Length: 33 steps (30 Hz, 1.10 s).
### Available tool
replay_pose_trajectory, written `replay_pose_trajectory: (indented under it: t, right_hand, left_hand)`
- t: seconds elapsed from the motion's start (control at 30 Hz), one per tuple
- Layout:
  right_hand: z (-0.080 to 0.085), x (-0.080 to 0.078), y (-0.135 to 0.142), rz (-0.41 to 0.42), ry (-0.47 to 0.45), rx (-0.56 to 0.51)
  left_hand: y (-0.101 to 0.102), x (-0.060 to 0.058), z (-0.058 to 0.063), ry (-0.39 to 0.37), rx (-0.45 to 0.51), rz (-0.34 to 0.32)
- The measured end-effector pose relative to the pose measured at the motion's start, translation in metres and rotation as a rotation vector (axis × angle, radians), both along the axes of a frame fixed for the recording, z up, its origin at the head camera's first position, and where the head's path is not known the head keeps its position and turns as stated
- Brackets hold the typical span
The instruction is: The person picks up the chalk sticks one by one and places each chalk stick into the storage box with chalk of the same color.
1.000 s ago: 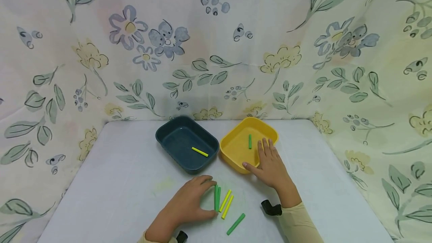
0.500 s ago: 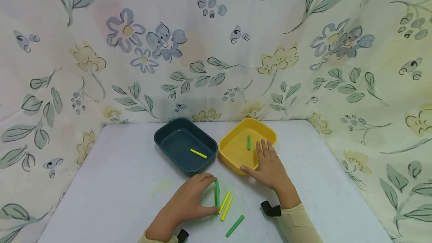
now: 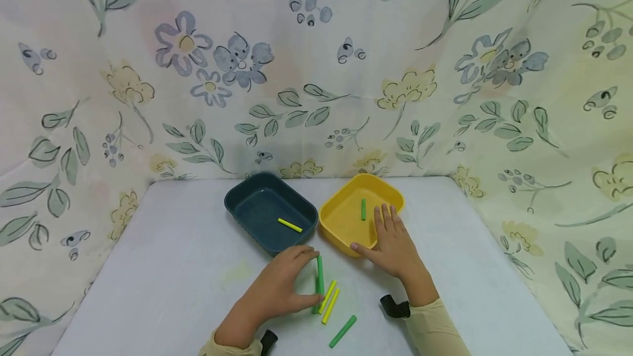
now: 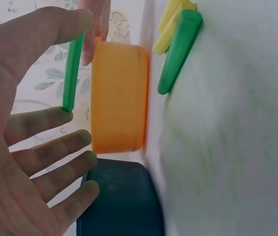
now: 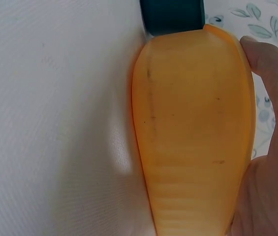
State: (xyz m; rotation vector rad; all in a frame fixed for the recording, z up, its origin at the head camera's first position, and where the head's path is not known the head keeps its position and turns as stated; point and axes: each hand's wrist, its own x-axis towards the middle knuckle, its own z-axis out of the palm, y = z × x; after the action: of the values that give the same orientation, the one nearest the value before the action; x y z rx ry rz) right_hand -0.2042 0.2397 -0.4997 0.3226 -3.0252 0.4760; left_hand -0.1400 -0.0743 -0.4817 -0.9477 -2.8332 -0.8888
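Observation:
My left hand [image 3: 277, 285] pinches a green stick [image 3: 320, 274] by its ends, between thumb and index fingertip. In the left wrist view the held green stick [image 4: 73, 71] is raised off the cloth, and the other fingers are extended. Below it on the table lie another green stick [image 3: 315, 307], two yellow sticks [image 3: 331, 306] and a separate green stick [image 3: 343, 332]. With fingers straight and spread, my right hand [image 3: 397, 249] rests at the right rim of a yellow tray [image 3: 341, 227], its thumb at the near rim. Inside that tray is one green stick [image 3: 363, 209].
A dark blue tray [image 3: 247, 199] stands left of the yellow one, their corners close together; a yellow stick [image 3: 289, 225] lies in it. White cloth [image 3: 173, 268] covers the table, with faint green smears. Behind rises a floral curtain [image 3: 306, 70].
My left hand has lifted the green stick off the table and moved it slightly up and away from the stick beside it. The right hand stays at the yellow tray.

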Motion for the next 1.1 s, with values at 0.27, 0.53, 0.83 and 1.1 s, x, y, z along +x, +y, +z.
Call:
replay_pose_trajectory:
  t: [0.27,0.53,0.83,1.1]
  right_hand:
    - [0.0,-0.001,0.001,-0.004,-0.015,0.011]
    - [-0.004,-0.002,0.001,-0.003,-0.005,0.004]
    - [-0.004,-0.004,0.001,-0.001,0.004,0.015]
    - [-0.004,-0.003,0.001,-0.001,0.005,0.017]
  left_hand:
    - [0.003,-0.002,0.005,0.006,0.019,0.0]
    - [0.008,-0.009,0.005,0.04,-0.015,-0.044]
    - [0.016,-0.017,0.007,0.07,0.003,-0.062]
    - [0.022,-0.022,0.013,0.083,0.036,-0.078]
